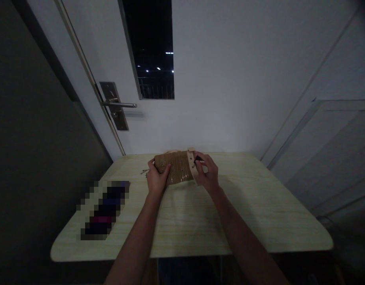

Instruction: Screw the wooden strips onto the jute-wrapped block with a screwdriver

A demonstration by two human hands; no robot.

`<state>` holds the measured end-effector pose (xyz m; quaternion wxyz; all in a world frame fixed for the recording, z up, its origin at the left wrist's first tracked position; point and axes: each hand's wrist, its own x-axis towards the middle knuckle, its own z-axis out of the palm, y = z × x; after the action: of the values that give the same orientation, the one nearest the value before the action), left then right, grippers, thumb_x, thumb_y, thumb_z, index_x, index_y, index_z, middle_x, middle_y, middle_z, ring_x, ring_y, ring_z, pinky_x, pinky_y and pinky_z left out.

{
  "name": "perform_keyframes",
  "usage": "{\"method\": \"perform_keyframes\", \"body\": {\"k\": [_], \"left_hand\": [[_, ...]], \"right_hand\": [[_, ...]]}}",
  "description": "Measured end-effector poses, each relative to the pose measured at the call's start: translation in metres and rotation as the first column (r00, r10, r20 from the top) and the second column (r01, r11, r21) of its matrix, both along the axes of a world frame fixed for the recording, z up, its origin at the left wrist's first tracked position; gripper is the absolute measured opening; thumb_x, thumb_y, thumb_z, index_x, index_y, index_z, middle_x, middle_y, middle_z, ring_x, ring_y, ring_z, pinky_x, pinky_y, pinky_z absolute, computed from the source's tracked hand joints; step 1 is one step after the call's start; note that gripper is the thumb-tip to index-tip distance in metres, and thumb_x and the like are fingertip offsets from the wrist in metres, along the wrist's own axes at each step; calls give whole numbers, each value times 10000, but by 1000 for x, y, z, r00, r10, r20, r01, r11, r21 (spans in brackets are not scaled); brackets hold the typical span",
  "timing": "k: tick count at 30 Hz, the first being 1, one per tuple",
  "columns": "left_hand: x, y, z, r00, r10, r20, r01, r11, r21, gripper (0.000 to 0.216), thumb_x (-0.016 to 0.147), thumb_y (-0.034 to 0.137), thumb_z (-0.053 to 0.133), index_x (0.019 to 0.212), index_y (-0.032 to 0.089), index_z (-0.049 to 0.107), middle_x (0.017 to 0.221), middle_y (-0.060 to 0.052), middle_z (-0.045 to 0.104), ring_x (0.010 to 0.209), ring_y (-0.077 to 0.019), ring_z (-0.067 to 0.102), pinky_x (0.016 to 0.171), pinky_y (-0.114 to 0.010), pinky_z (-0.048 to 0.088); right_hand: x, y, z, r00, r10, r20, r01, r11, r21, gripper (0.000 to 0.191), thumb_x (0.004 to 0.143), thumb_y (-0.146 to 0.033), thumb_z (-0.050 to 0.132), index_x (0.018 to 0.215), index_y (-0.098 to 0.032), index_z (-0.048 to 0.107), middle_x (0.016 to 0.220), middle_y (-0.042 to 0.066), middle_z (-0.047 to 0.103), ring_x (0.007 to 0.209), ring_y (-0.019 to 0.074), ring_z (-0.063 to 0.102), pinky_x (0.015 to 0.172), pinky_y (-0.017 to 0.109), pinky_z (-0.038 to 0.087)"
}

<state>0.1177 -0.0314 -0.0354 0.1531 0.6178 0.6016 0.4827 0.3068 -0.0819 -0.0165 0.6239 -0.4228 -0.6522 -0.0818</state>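
A small brown woven pouch with a cream band along its right end is held just above the far part of the table. Wrapped around the pouch's left end is my left hand, its thumb lying across the front. Thin cords stick out on that side. At the cream band, my right hand is closed in a pinch on a small dark piece. What that piece is cannot be made out. Dark holes dot the band beside it.
A pale wood-grain table with rounded corners stands against a white door. The door has a metal lever handle and a dark window. On the table's left lies a pixelated dark object.
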Motion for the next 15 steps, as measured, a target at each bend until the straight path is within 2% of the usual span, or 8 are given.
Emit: {"method": "perform_keyframes", "body": {"k": [3,7,10,13,15], "left_hand": [[0,0,0,1000,-9,11,9,1000,-2,640,766,472,683,1256,164,409,1072,-157,683,925,-287,678,774,-395,541],[0,0,1,1000,1,5,-1,1000,-8,638,767,476,681,1253,163,410,1080,-163,680,932,-297,677,773,-404,540],[1,0,1,1000,7,-3,-7,1000,-14,647,765,480,681,1255,156,408,1069,-168,682,918,-305,677,761,-410,541],[1,-1,1,1000,4,-3,-4,1000,-8,648,767,482,678,1255,153,409,1060,-170,682,919,-305,677,765,-409,540],[1,-1,1,1000,2,-2,-2,1000,-4,651,766,490,677,1258,158,409,1062,-170,680,928,-304,675,771,-409,539]], "right_hand": [[0,-2,2,1000,0,-3,0,1000,-13,338,925,-230,474,1246,-298,555,1083,45,657,949,162,632,733,317,600],[-2,-6,7,999,31,39,-30,1000,-8,385,946,-199,389,1303,-274,512,1172,71,643,1076,182,610,879,386,566],[-2,-7,7,999,34,39,-34,999,-4,403,953,-170,347,1311,-266,504,1178,72,648,1100,177,610,916,395,547],[-2,-4,4,1000,8,24,-8,1000,0,380,946,-189,389,1290,-278,524,1148,59,656,1036,167,631,847,358,576],[-2,-3,2,999,-40,-9,41,999,12,345,926,-224,464,1254,-283,554,1071,50,664,908,156,649,751,325,595]]}}
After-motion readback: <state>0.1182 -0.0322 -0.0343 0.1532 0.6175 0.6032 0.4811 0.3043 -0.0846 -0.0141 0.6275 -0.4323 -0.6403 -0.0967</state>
